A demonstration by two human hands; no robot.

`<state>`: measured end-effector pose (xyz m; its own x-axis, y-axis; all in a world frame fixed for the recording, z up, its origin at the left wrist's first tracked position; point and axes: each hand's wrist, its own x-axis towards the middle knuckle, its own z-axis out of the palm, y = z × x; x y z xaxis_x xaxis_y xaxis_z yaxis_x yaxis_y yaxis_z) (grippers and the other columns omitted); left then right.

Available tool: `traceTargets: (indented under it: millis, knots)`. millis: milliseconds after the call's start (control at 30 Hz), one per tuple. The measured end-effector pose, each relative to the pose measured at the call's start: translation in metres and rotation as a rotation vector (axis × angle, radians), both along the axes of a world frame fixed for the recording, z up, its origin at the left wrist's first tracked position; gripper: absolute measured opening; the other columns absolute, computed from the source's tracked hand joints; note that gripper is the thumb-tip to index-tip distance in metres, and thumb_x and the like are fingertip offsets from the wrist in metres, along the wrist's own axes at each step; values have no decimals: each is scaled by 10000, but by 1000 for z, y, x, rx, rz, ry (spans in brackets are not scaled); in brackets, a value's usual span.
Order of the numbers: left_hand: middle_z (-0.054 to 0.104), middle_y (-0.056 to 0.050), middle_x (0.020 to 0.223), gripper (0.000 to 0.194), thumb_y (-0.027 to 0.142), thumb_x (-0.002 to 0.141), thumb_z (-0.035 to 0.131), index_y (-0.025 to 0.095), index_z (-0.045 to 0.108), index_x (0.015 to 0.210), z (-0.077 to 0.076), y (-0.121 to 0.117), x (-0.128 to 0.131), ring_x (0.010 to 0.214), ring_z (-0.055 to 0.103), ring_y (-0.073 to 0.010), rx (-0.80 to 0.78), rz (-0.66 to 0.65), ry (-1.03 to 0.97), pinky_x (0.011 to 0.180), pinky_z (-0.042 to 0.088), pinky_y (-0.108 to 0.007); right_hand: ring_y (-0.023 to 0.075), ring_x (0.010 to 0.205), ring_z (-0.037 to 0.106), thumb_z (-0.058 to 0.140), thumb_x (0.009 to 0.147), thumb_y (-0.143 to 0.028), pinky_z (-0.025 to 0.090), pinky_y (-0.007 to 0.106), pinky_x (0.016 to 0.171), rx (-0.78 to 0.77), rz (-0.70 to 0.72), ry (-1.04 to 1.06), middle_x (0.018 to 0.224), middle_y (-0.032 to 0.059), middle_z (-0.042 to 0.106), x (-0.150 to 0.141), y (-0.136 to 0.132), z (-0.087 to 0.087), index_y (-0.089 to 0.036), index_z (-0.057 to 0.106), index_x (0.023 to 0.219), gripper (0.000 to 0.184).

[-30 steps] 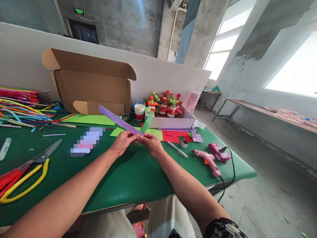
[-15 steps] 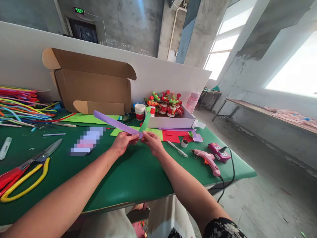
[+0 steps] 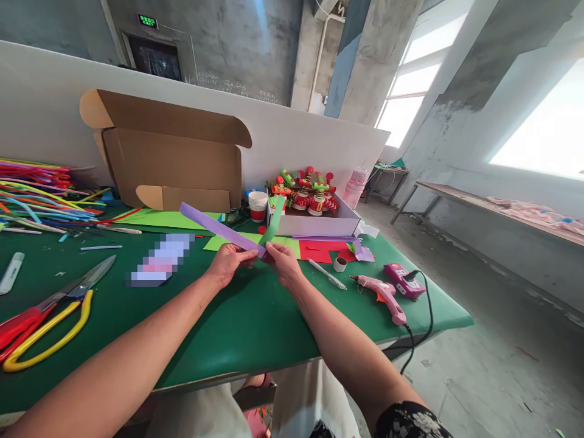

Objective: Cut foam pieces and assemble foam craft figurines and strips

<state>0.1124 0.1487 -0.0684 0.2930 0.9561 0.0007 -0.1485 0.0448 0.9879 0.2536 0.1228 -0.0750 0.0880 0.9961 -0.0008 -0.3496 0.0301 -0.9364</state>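
A purple paper strip (image 3: 219, 228) slants up to the left from between my hands. My left hand (image 3: 230, 264) pinches it near its lower right end. A green paper strip (image 3: 274, 222) rises from the same spot, and my right hand (image 3: 281, 260) pinches its lower end. The two strips meet in a V at my fingertips; whether they are joined there I cannot tell. Both hands hover over the front middle of the green table (image 3: 228, 340). Behind them lie a light green paper sheet (image 3: 214, 243) and red paper pieces (image 3: 314, 250).
At left are big scissors (image 3: 68, 304), a glue stick (image 3: 11, 274) and pipe cleaners (image 3: 41, 201). A cardboard box (image 3: 177, 164), paper cups (image 3: 258, 207) and a white box (image 3: 314, 227) of cup figures stand behind. At right lie a pen (image 3: 327, 274) and a corded glue gun (image 3: 381, 295).
The purple strip has shifted slightly right. The green strip has tipped a little and moved right, showing more of its face. Both hands keep their pinch.
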Motion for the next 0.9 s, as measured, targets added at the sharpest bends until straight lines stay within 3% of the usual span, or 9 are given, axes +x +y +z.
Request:
traceTargets:
  millis: [267, 533, 667, 767, 900]
  knots:
    - [624, -4, 540, 355, 447, 481, 864, 160, 729, 643, 2, -7, 6, 511, 507, -127, 61, -97, 26, 505, 410, -272, 103, 548, 487, 870, 517, -445, 412, 263, 581, 69, -59, -30, 577, -26, 607, 0, -2, -2, -180, 657, 612, 353]
    - [678, -29, 590, 358, 410, 442, 874, 162, 750, 667, 3, -5, 3, 535, 546, -142, -4, -57, 22, 522, 452, -282, 110, 563, 511, 828, 583, -495, 444, 274, 621, 15, -7, -8, 570, -24, 590, 0, 0, -3, -188, 618, 593, 372]
    - [652, -18, 561, 368, 442, 460, 874, 158, 746, 655, 2, -6, 5, 507, 509, -122, 17, -105, 21, 495, 424, -265, 102, 543, 482, 859, 535, -449, 429, 267, 598, 54, -49, -27, 567, -28, 594, 0, -1, -2, -180, 676, 638, 341]
    - [673, -22, 586, 386, 470, 475, 864, 163, 756, 684, -1, -3, 4, 515, 526, -127, 21, -64, 31, 507, 443, -270, 121, 588, 531, 868, 509, -462, 465, 279, 655, 39, -54, -14, 590, -20, 618, 0, 0, -1, -192, 663, 614, 355]
    - [728, -51, 683, 412, 471, 485, 864, 160, 757, 734, -4, 3, 0, 591, 601, -162, 18, 12, 18, 562, 497, -292, 114, 580, 528, 814, 576, -553, 475, 280, 683, -4, -58, 9, 553, -31, 574, 1, 2, 0, -202, 595, 552, 415]
